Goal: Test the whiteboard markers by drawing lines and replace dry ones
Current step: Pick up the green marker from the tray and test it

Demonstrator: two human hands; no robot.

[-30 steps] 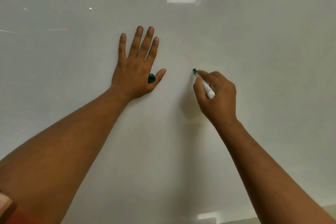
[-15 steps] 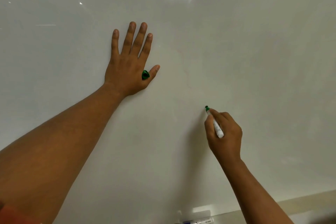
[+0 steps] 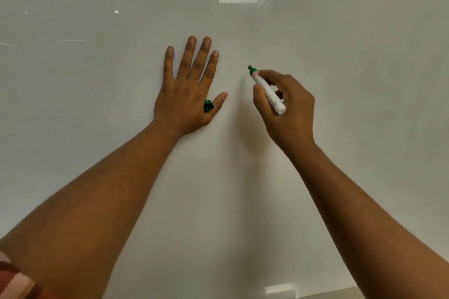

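Head view: tested a green marker at the whiteboard.
Pressed left hand flat on the whiteboard, fingers straight and slightly spread, green cap tucked between thumb and forefinger. Right of that hand, gripped the white-barrelled marker in right hand, fingers curled round the barrel, green tip aimed up-left at the whiteboard; possibly just off the surface, contact unclear. Saw no clear ink line near the tip.
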